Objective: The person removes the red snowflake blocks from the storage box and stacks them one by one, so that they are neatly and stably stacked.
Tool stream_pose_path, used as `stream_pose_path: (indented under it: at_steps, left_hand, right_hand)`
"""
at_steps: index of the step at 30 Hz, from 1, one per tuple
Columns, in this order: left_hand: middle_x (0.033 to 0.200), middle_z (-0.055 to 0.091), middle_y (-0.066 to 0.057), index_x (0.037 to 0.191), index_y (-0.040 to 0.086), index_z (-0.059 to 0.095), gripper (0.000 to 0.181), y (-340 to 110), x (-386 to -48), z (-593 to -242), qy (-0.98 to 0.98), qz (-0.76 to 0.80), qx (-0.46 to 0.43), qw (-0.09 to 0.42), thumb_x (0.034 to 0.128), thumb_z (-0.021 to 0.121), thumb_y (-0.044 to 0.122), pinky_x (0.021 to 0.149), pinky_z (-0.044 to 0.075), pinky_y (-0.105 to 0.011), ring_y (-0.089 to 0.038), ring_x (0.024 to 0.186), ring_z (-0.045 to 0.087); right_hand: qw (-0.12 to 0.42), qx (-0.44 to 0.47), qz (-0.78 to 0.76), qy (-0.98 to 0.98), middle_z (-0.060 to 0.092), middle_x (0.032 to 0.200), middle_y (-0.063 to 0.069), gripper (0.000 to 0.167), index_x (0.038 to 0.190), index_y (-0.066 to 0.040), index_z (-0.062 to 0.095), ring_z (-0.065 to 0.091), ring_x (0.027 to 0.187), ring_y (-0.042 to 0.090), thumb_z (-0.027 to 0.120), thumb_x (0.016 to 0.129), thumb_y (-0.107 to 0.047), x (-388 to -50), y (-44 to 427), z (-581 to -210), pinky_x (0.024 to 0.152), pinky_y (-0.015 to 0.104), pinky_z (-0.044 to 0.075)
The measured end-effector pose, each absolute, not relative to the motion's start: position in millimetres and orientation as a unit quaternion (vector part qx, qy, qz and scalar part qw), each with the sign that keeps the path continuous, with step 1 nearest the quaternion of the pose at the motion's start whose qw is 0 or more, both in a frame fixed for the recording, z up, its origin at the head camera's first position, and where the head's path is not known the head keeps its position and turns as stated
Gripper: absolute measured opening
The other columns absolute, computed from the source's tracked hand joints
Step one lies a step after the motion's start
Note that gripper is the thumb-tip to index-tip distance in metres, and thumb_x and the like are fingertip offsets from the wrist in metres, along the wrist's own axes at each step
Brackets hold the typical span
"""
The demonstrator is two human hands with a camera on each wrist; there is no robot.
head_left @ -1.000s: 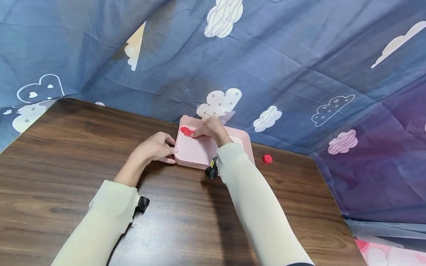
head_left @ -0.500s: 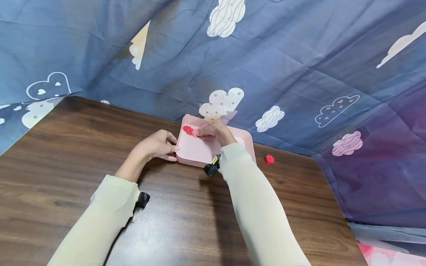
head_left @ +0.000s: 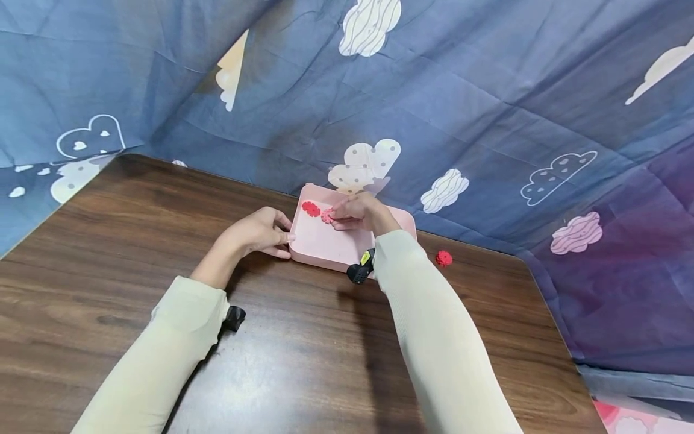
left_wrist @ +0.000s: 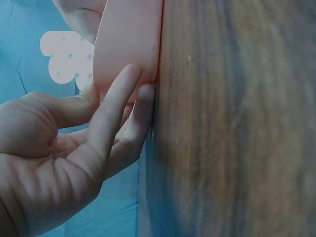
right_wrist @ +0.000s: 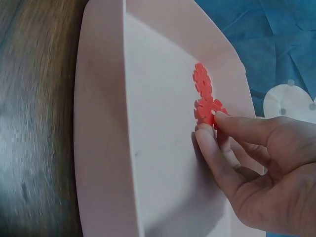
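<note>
At centre frame, fingers of the right hand (head_left: 362,211) pinch a red flower piece (right_wrist: 204,105): guide it lightly, left hand (head_left: 260,231) gripping the pink tray (head_left: 333,246) steady.

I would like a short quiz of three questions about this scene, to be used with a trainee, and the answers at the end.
1. Inside the pink tray, what does the right hand pinch?
A) a blue button
B) a red flower-shaped piece
C) a white spoon

2. True or false: everything red on the tabletop lies inside the tray.

3. Fill in: in the head view, the left hand touches the tray at its ____ end.

Key:
1. B
2. False; another red item lies on the wooden table, outside the tray.
3. left
</note>
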State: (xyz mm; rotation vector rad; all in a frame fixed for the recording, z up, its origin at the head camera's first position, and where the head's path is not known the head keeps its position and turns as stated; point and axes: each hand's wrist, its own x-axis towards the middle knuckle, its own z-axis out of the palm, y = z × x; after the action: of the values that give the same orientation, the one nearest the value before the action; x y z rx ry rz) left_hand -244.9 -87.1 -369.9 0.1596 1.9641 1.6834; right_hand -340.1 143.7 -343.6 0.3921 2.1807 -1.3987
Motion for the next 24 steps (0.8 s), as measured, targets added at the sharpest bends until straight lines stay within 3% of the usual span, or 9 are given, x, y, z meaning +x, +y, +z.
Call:
stream_pose_path:
  at_steps: [3,13,20,24]
  left_hand:
    - [0.107,0.057,-0.020,0.145,-0.022,0.040,0.042,-84,-246,-371,0.729,0.624,0.063,0.274,0.1085,0.053,-0.005,0.087,0.071,-0.026,-0.017,0.086,0.064]
    - [0.111,0.057,-0.022,0.144,-0.022,0.038,0.042,-80,-244,-374,0.730,0.621,0.071,0.278,0.1086,0.052,-0.005,0.089,0.070,-0.027,-0.017,0.089,0.064]
    - [0.113,0.056,-0.024,0.146,-0.022,0.037,0.043,-86,-242,-370,0.739,0.610,0.075,0.275,0.1090,0.051,-0.004,0.087,0.071,-0.027,-0.018,0.091,0.066]
    - [0.113,0.055,-0.024,0.146,-0.022,0.036,0.044,-89,-241,-368,0.740,0.609,0.072,0.277,0.1089,0.052,-0.004,0.088,0.071,-0.028,-0.019,0.092,0.066]
  right_hand:
    - [0.260,0.145,-0.510,0.807,0.072,0.082,0.009,0.015,0.116,0.004,0.067,0.071,0.068,0.016,0.068,0.101,0.006,-338,152,-341,0.085,0.031,0.072]
    - [0.246,0.134,-0.480,0.831,0.072,0.085,0.009,0.009,0.106,0.004,0.068,0.072,0.075,0.017,0.067,0.099,0.009,-324,174,-323,0.101,0.036,0.068]
    - [0.236,0.129,-0.465,0.843,0.072,0.085,0.006,0.014,0.113,0.004,0.070,0.070,0.080,0.016,0.067,0.100,0.008,-319,188,-310,0.106,0.039,0.066]
    - [0.236,0.136,-0.459,0.846,0.071,0.084,0.005,0.014,0.113,0.003,0.069,0.070,0.077,0.015,0.068,0.099,0.007,-316,202,-307,0.099,0.035,0.069]
